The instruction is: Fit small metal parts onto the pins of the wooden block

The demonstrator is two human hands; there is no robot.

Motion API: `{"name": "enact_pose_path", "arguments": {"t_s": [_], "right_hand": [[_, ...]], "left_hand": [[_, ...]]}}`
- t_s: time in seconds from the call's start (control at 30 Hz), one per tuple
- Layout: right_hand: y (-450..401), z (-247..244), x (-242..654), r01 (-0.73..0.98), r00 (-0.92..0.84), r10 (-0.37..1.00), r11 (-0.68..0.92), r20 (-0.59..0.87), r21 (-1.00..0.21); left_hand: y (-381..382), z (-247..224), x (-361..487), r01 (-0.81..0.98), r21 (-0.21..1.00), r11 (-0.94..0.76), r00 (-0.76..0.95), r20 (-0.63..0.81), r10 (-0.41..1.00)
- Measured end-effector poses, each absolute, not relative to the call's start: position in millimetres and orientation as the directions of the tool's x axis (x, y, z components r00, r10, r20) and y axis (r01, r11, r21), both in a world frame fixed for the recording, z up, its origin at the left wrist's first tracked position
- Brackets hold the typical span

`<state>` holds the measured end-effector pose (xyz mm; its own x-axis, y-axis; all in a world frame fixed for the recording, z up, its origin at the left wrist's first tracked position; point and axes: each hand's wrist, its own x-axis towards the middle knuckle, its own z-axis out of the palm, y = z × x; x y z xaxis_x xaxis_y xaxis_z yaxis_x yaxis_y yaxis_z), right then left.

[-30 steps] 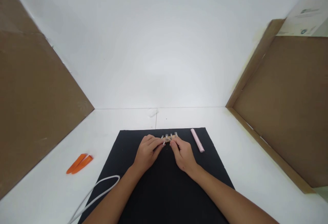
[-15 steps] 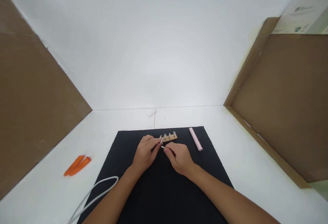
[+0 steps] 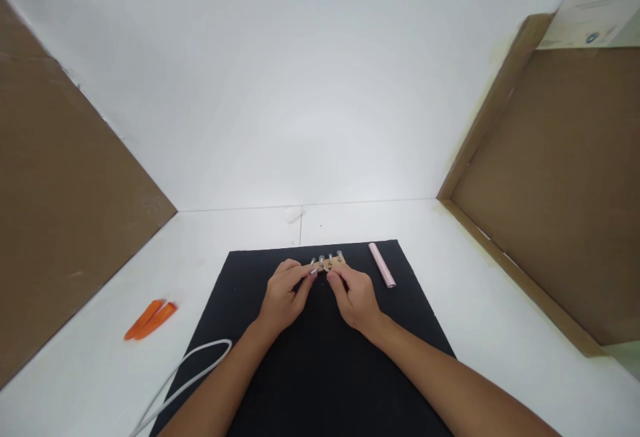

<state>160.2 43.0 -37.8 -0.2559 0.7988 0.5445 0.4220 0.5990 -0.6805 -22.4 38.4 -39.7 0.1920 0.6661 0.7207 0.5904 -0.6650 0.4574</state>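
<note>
A small wooden strip [image 3: 334, 264] bears several upright silvery, glassy-looking pieces; it is at the far part of a black mat [image 3: 310, 363]. My left hand [image 3: 285, 293] is closed at its left end, index finger over the wood and thumb below, hiding that end. A short silvery piece [image 3: 314, 272] shows between those fingertips; I cannot tell whether it belongs to the strip. My right hand [image 3: 356, 295] pinches a thin white stick [image 3: 327, 269], its tip against or just in front of the strip's near edge.
A pink rolled tube [image 3: 382, 265] lies on the mat to the right. Orange strips [image 3: 150, 320] rest on the white table at the left. A looped white cable [image 3: 187, 357] runs beside my left forearm. White and brown panels enclose the table.
My right hand has moved slightly up and right, bringing the white stick to the wooden strip and covering its right end's near side. My left hand stays nearly in place. The view has tilted slightly.
</note>
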Motion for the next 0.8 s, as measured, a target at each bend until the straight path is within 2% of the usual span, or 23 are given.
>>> {"name": "enact_pose_path", "arguments": {"t_s": [0.1,0.27,0.37,0.67,0.8], "right_hand": [[41.7,-37.5,161.4,0.354,-0.218,0.785,0.618,0.580,-0.702],[38.9,-35.1,162.3,0.207,-0.273,0.665,0.746,0.695,-0.633],[38.8,-34.8,162.3,0.180,-0.271,0.644,0.764,0.715,-0.620],[40.2,-38.6,162.4,0.283,-0.224,0.752,0.658,0.620,-0.697],[43.1,-40.0,161.7,0.201,-0.201,0.814,0.578,0.544,-0.791]], "left_hand": [[38.2,-40.3,-22.4,0.587,0.453,-0.671,0.198,0.724,0.661],[37.3,-39.1,-23.2,0.599,0.428,-0.676,0.232,0.716,0.659],[37.1,-38.2,-23.4,0.610,0.418,-0.673,0.239,0.713,0.660],[37.3,-38.0,-23.3,0.603,0.410,-0.684,0.250,0.717,0.650],[37.3,-37.9,-23.4,0.602,0.397,-0.693,0.266,0.719,0.643]]}}
